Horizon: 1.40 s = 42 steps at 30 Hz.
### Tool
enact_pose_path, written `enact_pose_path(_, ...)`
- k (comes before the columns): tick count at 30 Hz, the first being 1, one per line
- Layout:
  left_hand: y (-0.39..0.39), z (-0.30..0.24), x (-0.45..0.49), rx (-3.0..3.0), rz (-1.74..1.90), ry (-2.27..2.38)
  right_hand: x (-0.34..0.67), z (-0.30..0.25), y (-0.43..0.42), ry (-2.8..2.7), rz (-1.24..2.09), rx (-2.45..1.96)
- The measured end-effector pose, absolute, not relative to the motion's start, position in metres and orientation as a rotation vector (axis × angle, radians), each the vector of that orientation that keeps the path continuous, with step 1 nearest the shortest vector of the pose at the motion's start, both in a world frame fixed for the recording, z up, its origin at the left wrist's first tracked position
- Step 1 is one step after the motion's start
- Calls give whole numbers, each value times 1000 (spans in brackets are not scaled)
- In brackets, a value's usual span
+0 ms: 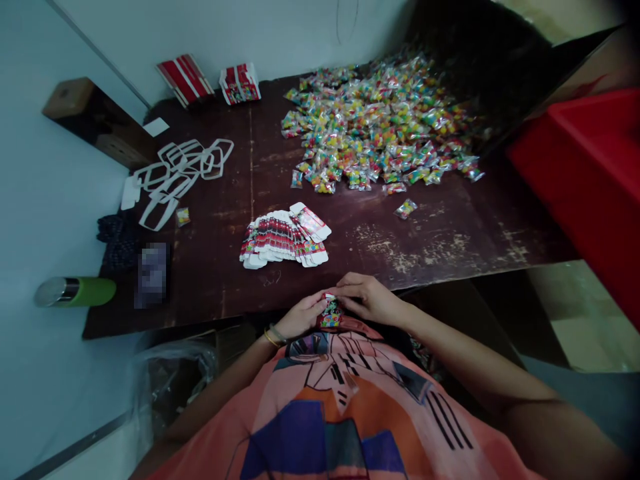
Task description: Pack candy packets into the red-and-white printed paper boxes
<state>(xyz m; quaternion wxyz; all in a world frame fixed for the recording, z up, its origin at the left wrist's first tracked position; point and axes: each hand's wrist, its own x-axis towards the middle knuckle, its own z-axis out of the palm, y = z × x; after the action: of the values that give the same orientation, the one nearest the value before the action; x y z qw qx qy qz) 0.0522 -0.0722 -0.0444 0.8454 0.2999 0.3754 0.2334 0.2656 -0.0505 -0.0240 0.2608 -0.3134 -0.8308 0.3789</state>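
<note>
Close to my body, at the table's front edge, my left hand grips a small red printed candy box by its side. My right hand has its fingers closed at the top of the same box, by its white flap. Just beyond them on the table lies a fanned stack of flat red and white cartons. Farther back spreads a large heap of clear candy packets with many-coloured sweets. One loose packet lies in front of the heap.
A red bin stands at the right. White paper bands, a small yellow packet and a green bottle are at the left. Banded carton bundles lie at the back by the wall. A clear plastic bag hangs below the left edge.
</note>
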Motion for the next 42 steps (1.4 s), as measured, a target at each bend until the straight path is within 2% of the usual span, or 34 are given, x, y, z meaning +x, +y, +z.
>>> enact_pose_path(6, -69, -48, 54, 688, 486, 785, 262, -23, -43, -2299, 932, -842)
enact_pose_path(14, -61, -42, 56, 1078, 446, 918, 260, -23, -40, -2042, 1177, -926)
enact_pose_path(20, -66, -48, 57, 937, 473, 897, 256, -22, -58, -2301, 1001, -775)
enact_pose_path(24, -63, -45, 57, 772, 505, 847, 281, -31, -37, -2195, 1055, -923)
enact_pose_path(26, -58, -38, 56, 800, 477, 838, 313, -42, -5, -2138, 841, -1139)
enact_pose_path(28, -50, -28, 51, 944, 455, 871, 350, -55, 31, -1991, 353, -1528)
enact_pose_path(32, -32, -6, 28, 1264, 335, 916, 391, -75, 60, -1875, 183, -1708)
enact_pose_path(35, -20, 5, 0, 1478, 92, 970, 374, -81, 30, -1977, 246, -1638)
enact_pose_path(37, -14, 6, -12, 1526, 87, 1062, 347, -77, -1, -1973, 402, -1577)
enact_pose_path(40, -14, 0, -5, 1296, 532, 1271, 305, -55, -43, -1715, 827, -1447)
enact_pose_path(42, -18, -7, 17, 1011, 787, 1244, 281, -33, -58, -1548, 1115, -1291)
